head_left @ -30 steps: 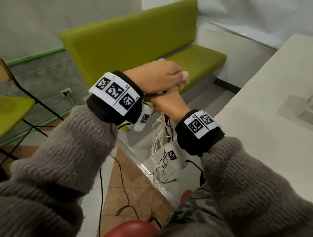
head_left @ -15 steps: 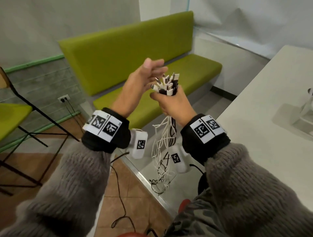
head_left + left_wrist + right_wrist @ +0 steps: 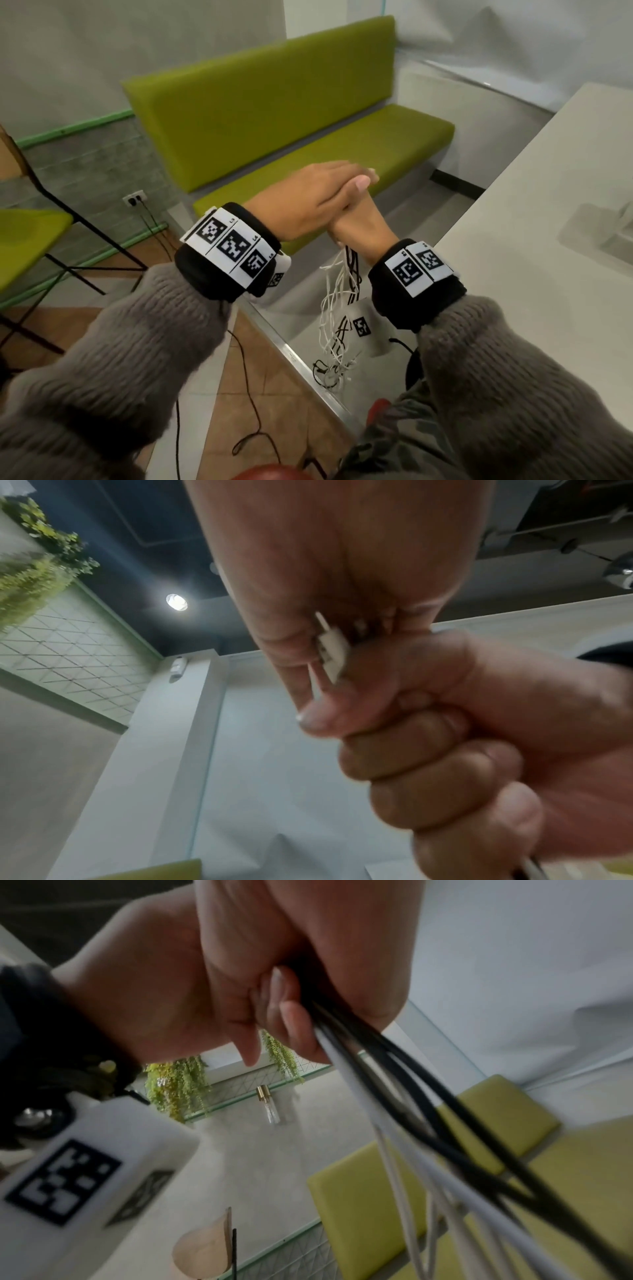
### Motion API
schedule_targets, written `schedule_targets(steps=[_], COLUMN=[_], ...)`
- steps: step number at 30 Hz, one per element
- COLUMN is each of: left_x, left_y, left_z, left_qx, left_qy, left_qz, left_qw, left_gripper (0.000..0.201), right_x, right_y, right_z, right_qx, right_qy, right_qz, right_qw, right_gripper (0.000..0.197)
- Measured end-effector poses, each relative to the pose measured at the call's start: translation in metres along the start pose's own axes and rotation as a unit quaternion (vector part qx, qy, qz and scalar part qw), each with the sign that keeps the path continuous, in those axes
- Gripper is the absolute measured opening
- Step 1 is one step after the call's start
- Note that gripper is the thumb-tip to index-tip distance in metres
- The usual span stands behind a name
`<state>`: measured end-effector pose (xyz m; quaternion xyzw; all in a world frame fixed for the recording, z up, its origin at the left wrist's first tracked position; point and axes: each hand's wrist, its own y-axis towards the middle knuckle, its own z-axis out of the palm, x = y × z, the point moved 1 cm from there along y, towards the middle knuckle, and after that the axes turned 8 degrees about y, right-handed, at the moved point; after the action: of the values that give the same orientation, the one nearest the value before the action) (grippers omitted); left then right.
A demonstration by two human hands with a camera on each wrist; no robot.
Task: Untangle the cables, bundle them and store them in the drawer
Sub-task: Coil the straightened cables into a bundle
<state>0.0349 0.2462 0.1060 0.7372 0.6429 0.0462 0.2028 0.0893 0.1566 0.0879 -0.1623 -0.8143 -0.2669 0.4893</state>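
Looking past my two hands, the biggest thing I see is the green bench along the far wall, with the pale table running down the right side and a green chair at the left edge.

Nearer, both arms in grey knit sleeves are raised in front of me, each wrist wrapped in a black band with printed markers.

My right hand has its grip closed tight in a fist around the cables, fingers curled fully round the bundle just below the plug ends. My left hand lies flat across the top of that fist, fingers straight, palm pressing down on the plugs; it grips nothing itself.

The cables hang from the bottom of the right fist, a mix of thin white strands and a few black ones, loose and still partly crossed over each other, with the lower ends dangling above the floor beside the table edge. From the right wrist they fan out of the fist as thick white and black lines.

One white plug pokes out between palm and fist in the left wrist view; the other plug ends are hidden under my left palm. I cannot count the cables.
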Motion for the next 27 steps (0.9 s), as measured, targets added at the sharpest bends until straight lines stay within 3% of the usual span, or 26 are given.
schedule_targets(steps=[4, 7, 11, 14, 17, 24, 27], left_x=[-0.003, -0.004, 0.006, -0.004, -0.013, -0.010, -0.007], left_y=[0.001, 0.001, -0.009, -0.014, -0.012, -0.022, -0.030], left_z=[0.001, -0.001, 0.015, 0.049, 0.072, 0.088, 0.092], left_qx=[-0.007, -0.028, -0.145, -0.094, -0.056, -0.014, 0.006], left_qy=[0.021, -0.101, -0.330, -0.444, -0.510, -0.437, -0.366], left_qz=[-0.011, -0.038, -0.160, -0.164, -0.153, -0.115, -0.105], left_qw=[1.000, 0.994, 0.919, 0.876, 0.845, 0.892, 0.924], left_gripper=[0.045, 0.045, 0.059, 0.089, 0.081, 0.018, 0.026], right_x=[-0.007, -0.015, -0.017, -0.012, -0.011, -0.012, -0.014], right_y=[0.004, 0.003, 0.004, 0.007, 0.008, 0.000, -0.001], right_z=[0.002, 0.001, -0.013, -0.014, -0.013, -0.023, -0.031], right_qx=[-0.014, -0.048, -0.125, -0.139, -0.140, -0.075, -0.088], right_qy=[0.016, 0.128, 0.265, 0.292, 0.331, 0.449, 0.497], right_qz=[0.035, 0.081, 0.119, 0.106, 0.114, 0.136, 0.137], right_qw=[0.999, 0.987, 0.949, 0.940, 0.926, 0.880, 0.852], right_gripper=[0.039, 0.033, 0.039, 0.040, 0.040, 0.050, 0.051])
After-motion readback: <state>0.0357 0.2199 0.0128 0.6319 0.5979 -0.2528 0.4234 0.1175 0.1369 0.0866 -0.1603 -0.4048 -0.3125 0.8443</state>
